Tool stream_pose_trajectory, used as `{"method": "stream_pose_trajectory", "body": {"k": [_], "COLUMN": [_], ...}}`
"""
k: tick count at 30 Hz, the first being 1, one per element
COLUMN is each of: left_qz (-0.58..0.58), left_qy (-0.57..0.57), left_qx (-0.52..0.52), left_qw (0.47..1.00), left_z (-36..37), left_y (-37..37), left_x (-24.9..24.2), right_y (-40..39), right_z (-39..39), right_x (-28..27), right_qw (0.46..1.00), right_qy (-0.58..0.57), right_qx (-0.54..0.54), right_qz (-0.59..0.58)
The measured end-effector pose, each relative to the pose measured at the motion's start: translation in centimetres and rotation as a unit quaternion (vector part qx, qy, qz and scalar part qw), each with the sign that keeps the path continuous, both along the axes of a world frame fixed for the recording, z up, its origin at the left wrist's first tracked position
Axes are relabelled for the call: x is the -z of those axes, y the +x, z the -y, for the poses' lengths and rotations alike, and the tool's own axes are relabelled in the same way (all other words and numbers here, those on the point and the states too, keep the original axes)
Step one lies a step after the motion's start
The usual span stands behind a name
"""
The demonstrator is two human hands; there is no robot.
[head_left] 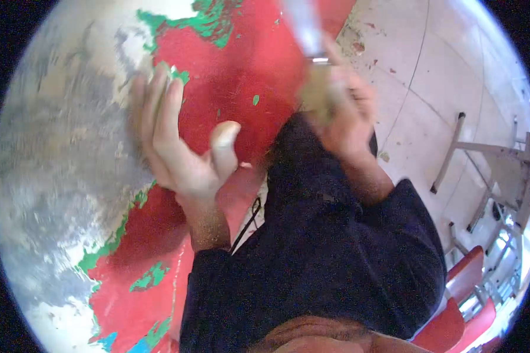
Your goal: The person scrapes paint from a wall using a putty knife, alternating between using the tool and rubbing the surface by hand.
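Note:
Fingers spread, my left hand [185, 141] is open over a surface of red paint [241, 76] with green patches, beside a bare grey-white area [70, 147]. It holds nothing; whether its fingertips touch the surface cannot be told. My right hand [353, 112] is closed around the handle of a scraper-like tool [306, 29], whose flat metal blade points up the frame and is blurred by motion. The blade lies over the red paint near its right edge.
A tiled floor [418, 70] with scattered paint chips lies to the right. Metal furniture legs [450, 153] stand at the far right, with red chairs [465, 273] below them. A dark cord [247, 226] hangs near my left wrist.

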State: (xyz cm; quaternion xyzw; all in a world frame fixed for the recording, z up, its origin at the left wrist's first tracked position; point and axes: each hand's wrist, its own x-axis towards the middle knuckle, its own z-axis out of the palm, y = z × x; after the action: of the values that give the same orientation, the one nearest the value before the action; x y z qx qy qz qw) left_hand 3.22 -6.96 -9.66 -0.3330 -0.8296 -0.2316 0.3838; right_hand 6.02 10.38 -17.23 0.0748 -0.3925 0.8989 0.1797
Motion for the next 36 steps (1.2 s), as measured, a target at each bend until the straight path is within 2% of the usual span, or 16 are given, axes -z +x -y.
{"method": "stream_pose_trajectory", "body": {"k": [2,4,5,9,11,14,15,20,22,25,27,30,31,32,34,36], "left_qz": [-0.144,-0.155,-0.085,0.062,0.309,0.515,0.465,0.387,0.391,0.438,0.57,0.745,0.777,0.794,0.813,0.808], "left_qy": [-0.149,-0.15,-0.213,-0.457,-0.393,-0.266,-0.31,-0.217,-0.244,-0.241,-0.173,0.204,0.153,0.203,0.311,0.293], "left_qx": [-0.156,-0.359,-0.454,-0.139,0.087,0.122,0.112,0.117,0.118,0.136,0.124,0.168,0.129,0.152,0.174,0.053], "left_qw": [0.966,0.908,0.861,0.876,0.862,0.805,0.822,0.889,0.88,0.855,0.794,0.612,0.597,0.553,0.46,0.509], "left_z": [3.3,2.4,2.1,4.0,5.6,6.5,6.9,6.1,6.2,5.2,4.7,5.5,5.1,5.5,2.7,1.5], "left_y": [1.7,4.1,4.4,3.0,3.6,4.5,4.1,3.3,3.3,2.7,2.1,1.3,0.7,1.0,3.1,5.5], "left_x": [0.0,0.0,1.0,7.2,10.6,11.2,11.3,12.0,12.7,12.6,12.2,14.3,13.4,12.2,3.2,-3.2], "right_y": [2.7,5.8,7.0,11.6,12.6,14.0,14.5,14.4,14.0,12.5,12.4,13.0,13.2,13.3,13.6,13.6], "right_z": [-1.4,-2.5,-2.0,-1.0,-1.0,-1.2,-1.4,-1.1,-0.8,0.4,1.8,4.9,5.9,6.9,8.5,12.4], "right_x": [-0.3,1.2,1.4,4.0,5.8,7.6,8.0,9.8,9.0,6.8,5.6,2.4,1.7,0.7,-2.8,-5.2], "right_qw": [0.985,0.976,0.97,0.95,0.952,0.961,0.957,0.924,0.922,0.955,0.956,0.965,0.96,0.959,0.956,0.959], "right_qy": [-0.022,-0.042,-0.025,-0.003,-0.011,0.042,0.097,0.272,0.238,0.195,0.23,0.116,0.124,0.133,0.131,0.141], "right_qx": [0.135,0.183,0.207,0.25,0.226,0.168,0.149,0.092,0.016,0.0,-0.004,-0.036,-0.037,-0.032,-0.037,-0.005], "right_qz": [0.105,0.111,0.123,0.186,0.205,0.218,0.23,0.254,0.305,0.225,0.183,0.233,0.247,0.249,0.26,0.247]}}
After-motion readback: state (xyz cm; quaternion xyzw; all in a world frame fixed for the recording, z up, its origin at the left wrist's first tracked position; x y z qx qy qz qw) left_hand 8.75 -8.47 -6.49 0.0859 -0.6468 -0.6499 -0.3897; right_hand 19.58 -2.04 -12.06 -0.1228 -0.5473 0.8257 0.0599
